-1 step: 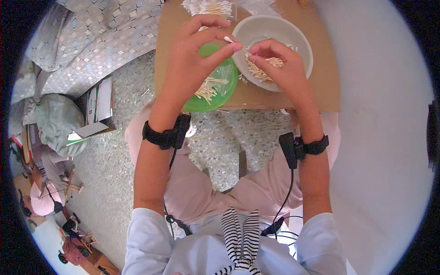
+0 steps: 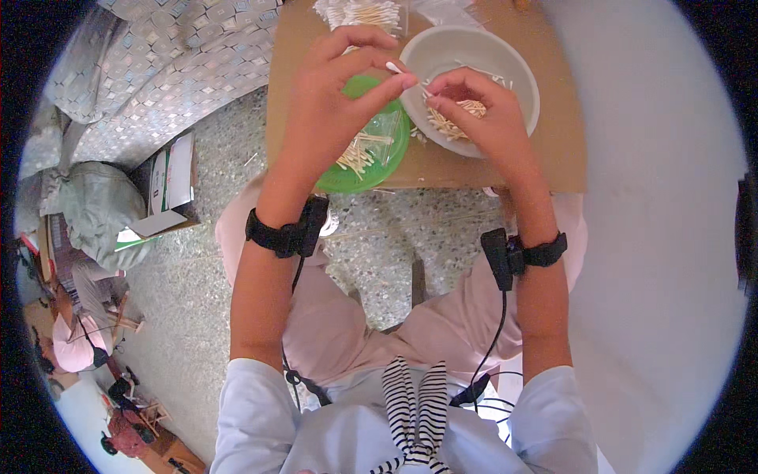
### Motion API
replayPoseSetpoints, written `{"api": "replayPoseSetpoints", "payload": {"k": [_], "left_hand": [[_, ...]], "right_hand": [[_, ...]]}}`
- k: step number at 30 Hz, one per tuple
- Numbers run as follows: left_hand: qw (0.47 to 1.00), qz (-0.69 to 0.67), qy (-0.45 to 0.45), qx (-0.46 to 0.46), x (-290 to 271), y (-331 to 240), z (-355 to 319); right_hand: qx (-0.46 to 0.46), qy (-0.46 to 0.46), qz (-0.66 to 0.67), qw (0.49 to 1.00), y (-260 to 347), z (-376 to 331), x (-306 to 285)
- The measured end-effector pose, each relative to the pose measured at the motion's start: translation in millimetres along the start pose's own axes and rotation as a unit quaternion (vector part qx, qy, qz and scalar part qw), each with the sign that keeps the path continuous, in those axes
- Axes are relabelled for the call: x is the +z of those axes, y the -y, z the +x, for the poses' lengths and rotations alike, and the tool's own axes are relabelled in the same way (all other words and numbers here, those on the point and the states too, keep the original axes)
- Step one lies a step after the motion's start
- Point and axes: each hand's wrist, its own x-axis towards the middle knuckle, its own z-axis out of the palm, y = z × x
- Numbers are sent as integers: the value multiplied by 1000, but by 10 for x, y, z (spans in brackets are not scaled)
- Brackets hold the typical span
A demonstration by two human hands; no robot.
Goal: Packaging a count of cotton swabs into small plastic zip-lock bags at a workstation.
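Observation:
Above the gap between two bowls, my left hand (image 2: 335, 95) pinches a cotton swab (image 2: 394, 69) between thumb and forefinger, its other fingers loosely curled. One white tip of the swab shows above the thumb. At the swab's lower right end, my right hand (image 2: 493, 114) closes thumb and forefinger on it. Below my left hand is a green bowl (image 2: 401, 150) with several swabs and a clear plastic piece inside. Partly under my right hand sits a white bowl (image 2: 527, 71) holding a heap of swabs.
Both bowls stand on a brown board (image 2: 560, 150). At its far edge lie a pile of swabs (image 2: 359, 14) and clear plastic bags (image 2: 446, 11). A white wall (image 2: 655, 205) rises on the right. An open carton (image 2: 172, 178) is on the floor to the left, with people beyond.

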Motion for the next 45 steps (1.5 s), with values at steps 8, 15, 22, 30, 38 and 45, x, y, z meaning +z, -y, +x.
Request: {"api": "replayPoseSetpoints", "payload": {"k": [8,15,22,30,38,45], "left_hand": [[989,81,45,118,17,34,32],[981,135,1,138,68,-128,30],[959,184,-76,204,104,-25,-60],[952,201,-81,217,127,-26,-105],[963,38,263,-37,-181,243,-97],[940,64,332,-39,-98,291,-273]], "right_hand": [[102,-15,190,976,-56,-93,-170],[100,-47,183,977,-73,-215,-201],[121,-56,146,980,18,-193,-232],[122,-73,149,979,12,-216,-231],[86,-62,-31,994,59,-180,-292],[5,27,-201,979,-24,-295,-209]]}}
